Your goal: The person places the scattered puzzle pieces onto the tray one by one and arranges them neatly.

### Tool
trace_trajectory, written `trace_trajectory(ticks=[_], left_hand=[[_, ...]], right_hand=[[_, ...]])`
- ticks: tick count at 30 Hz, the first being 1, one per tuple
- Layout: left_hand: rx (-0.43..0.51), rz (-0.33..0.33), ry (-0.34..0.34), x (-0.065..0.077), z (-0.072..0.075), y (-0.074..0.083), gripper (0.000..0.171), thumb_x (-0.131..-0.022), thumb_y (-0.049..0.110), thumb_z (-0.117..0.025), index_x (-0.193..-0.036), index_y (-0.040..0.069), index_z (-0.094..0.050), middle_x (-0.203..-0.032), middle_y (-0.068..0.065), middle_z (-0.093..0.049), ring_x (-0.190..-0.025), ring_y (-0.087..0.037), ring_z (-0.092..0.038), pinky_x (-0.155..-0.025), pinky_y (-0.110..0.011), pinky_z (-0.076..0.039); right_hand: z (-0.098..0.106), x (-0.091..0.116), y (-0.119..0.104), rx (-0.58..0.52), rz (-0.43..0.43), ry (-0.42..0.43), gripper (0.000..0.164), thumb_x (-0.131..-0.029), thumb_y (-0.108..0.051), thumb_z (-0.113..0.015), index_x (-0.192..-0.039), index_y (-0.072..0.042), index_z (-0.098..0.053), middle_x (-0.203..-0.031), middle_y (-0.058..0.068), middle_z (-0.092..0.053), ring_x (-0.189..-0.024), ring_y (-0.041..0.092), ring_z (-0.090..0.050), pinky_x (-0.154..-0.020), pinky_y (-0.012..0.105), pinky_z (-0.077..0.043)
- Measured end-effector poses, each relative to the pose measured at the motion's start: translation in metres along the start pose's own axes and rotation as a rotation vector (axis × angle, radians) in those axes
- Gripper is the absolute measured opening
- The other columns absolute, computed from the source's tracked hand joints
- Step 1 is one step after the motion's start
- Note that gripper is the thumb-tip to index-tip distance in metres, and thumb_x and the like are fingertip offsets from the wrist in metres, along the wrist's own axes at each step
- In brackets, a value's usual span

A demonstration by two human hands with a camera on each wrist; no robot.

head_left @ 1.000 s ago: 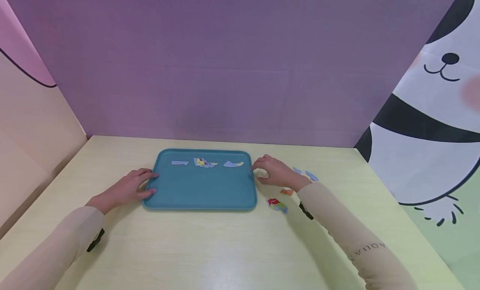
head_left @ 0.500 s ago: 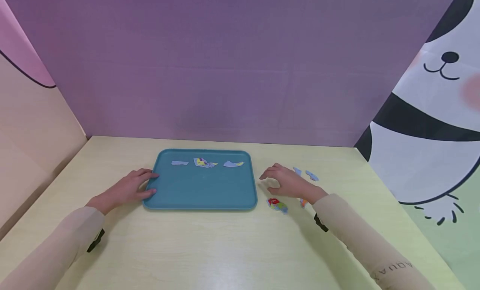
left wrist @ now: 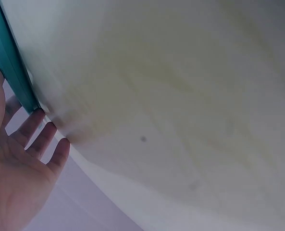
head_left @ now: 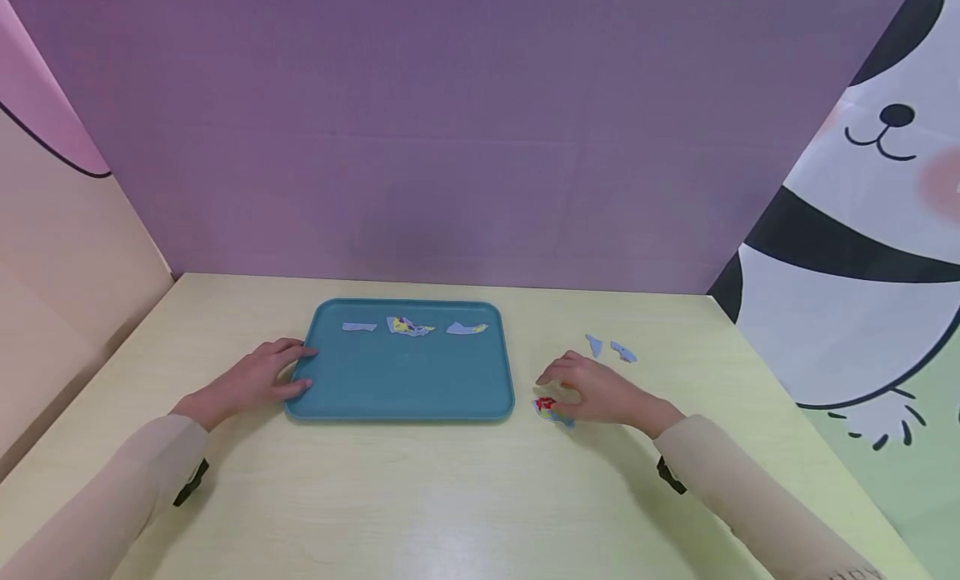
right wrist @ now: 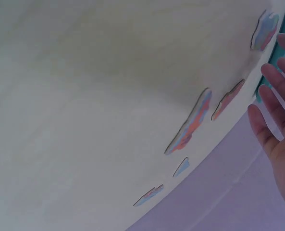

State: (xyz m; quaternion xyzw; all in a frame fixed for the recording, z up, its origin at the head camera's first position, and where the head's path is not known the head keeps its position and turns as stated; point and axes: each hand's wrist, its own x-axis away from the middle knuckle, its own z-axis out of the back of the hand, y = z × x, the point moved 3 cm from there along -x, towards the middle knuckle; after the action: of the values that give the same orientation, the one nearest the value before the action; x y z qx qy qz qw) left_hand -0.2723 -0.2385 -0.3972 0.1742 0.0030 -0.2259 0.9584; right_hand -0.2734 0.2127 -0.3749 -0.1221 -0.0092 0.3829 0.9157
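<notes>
Teal-blue rectangular tray with rounded corners [head_left: 405, 380]: we find it lying flat on the pale wood-grain table [head_left: 420, 497], left of centre. Working left to right, we start at a pale side panel with a pink, black-outlined shape [head_left: 45, 88]. The left hand [head_left: 251, 376], in a beige sleeve [head_left: 112, 505], is spread loosely, fingers nearly straight and apart; thumb and fingertips touch the tray's left rim, without a closed grasp.

Along the tray's far side we count three thin printed pieces in a row, well apart: a narrow pale-blue strip [head_left: 359, 327], an irregular yellow-and-blue piece [head_left: 409, 326] and a pale-blue piece with a yellow tip [head_left: 467, 328]. A purple backdrop [head_left: 480, 147] stands behind the table.

Right of the tray lies a red, yellow, green and blue piece [head_left: 545, 405], partly covered by the right hand [head_left: 596, 390]. That hand is well open, fingers gently bent, grasping nothing we can see; whether the thumb touches the piece, we cannot tell. In the right wrist view we note two orange-and-blue pieces [right wrist: 189, 122] on the table. Beyond the knuckles, two light-blue pieces [head_left: 624, 352] lie close together. Far right: a black-and-white panda panel [head_left: 862, 330].
</notes>
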Motion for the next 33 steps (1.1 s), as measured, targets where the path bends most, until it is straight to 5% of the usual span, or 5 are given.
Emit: trace_trajectory(ticks=[13, 33], left_hand=[[0.001, 0.003, 0.002, 0.0, -0.001, 0.0, 0.052, -0.085, 0.03, -0.063, -0.126, 0.0, -0.051, -0.13, -0.025, -0.044, -0.117, -0.044, -0.04, -0.097, -0.059, -0.036], [0.002, 0.016, 0.0, 0.001, -0.001, 0.0, 0.053, -0.085, 0.031, -0.062, -0.127, 0.001, -0.05, -0.131, -0.024, -0.043, -0.119, -0.044, -0.039, -0.098, -0.059, -0.035]], right_hand=[[-0.009, 0.017, -0.003, 0.03, 0.085, 0.055, 0.032, -0.073, -0.015, -0.073, -0.104, -0.01, -0.065, -0.102, -0.002, -0.064, -0.096, 0.014, -0.051, -0.082, 0.03, -0.048], [-0.012, 0.02, -0.004, 0.069, 0.054, 0.058, 0.033, -0.075, -0.016, -0.072, -0.107, -0.009, -0.064, -0.106, 0.0, -0.063, -0.098, 0.016, -0.051, -0.084, 0.033, -0.048]])
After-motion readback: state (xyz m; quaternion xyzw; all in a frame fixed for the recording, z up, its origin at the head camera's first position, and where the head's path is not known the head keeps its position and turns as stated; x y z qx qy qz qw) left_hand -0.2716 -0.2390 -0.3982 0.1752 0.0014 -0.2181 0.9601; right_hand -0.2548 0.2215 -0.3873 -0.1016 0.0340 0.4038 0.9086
